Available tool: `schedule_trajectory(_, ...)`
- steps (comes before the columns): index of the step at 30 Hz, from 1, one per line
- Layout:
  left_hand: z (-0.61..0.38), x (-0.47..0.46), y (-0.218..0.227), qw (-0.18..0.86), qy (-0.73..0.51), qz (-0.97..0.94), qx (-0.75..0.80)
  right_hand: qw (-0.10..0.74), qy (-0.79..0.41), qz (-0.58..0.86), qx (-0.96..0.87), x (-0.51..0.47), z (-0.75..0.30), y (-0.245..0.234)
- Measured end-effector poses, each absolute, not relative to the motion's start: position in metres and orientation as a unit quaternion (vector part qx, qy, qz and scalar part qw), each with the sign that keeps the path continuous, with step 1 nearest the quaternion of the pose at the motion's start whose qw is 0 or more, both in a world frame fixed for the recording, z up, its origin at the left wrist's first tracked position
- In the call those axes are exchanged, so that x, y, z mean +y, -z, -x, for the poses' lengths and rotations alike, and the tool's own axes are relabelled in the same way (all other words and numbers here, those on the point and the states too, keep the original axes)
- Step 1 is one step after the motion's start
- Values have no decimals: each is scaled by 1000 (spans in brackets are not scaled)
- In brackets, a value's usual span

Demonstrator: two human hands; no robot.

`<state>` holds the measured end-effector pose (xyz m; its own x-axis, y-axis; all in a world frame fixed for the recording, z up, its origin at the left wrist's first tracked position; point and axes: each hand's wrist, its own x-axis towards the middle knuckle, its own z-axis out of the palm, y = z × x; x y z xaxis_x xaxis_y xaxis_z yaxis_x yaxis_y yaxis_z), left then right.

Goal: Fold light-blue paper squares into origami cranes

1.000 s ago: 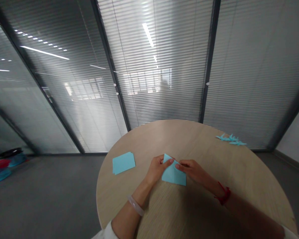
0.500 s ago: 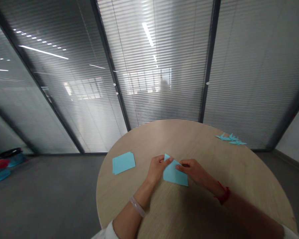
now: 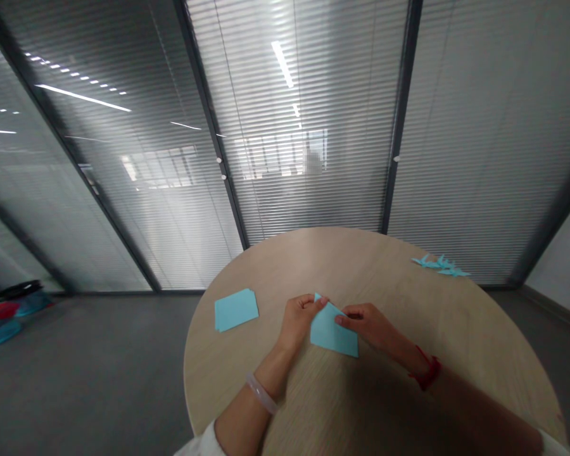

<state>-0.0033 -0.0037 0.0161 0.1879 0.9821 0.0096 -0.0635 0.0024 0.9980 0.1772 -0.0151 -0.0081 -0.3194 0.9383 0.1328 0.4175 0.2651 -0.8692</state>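
Blue containers (image 3: pixel 0 334): floor, far left; contents indistinct.
Paper stack (image 3: pixel 236 310): on table (image 3: pixel 313 253), left.
Left hand (image 3: pixel 298 320): fingers pinching upper corner.
Blue sheet (image 3: pixel 333 334): between both hands.
Right hand (image 3: pixel 369 324): fingers pinching right edge.
Folded paper shapes (image 3: pixel 441 265): bunched, far-right table edge.

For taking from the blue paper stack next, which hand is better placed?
Probably the left hand: it is nearer the blue paper stack than the right hand, though both hold the folded sheet.
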Motion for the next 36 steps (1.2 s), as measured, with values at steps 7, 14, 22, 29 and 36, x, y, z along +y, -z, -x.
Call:
schedule_trajectory(7,5,-5,-19,554,-487,-520,431,340,-401,460,-715,-18,-175,5)
schedule_trajectory(14,2,-9,-26,534,-501,-525,434,342,-417,454,-710,-19,-175,2)
schedule_trajectory(22,1,-10,-26,526,-506,-521,442,343,-443,439,-703,-20,-175,2)
schedule_trajectory(29,3,-7,-24,502,-506,-539,449,334,-438,441,-709,-22,-175,-2)
schedule_trajectory(36,5,-2,-17,443,-510,-544,498,321,-430,441,-719,-23,-173,-4)
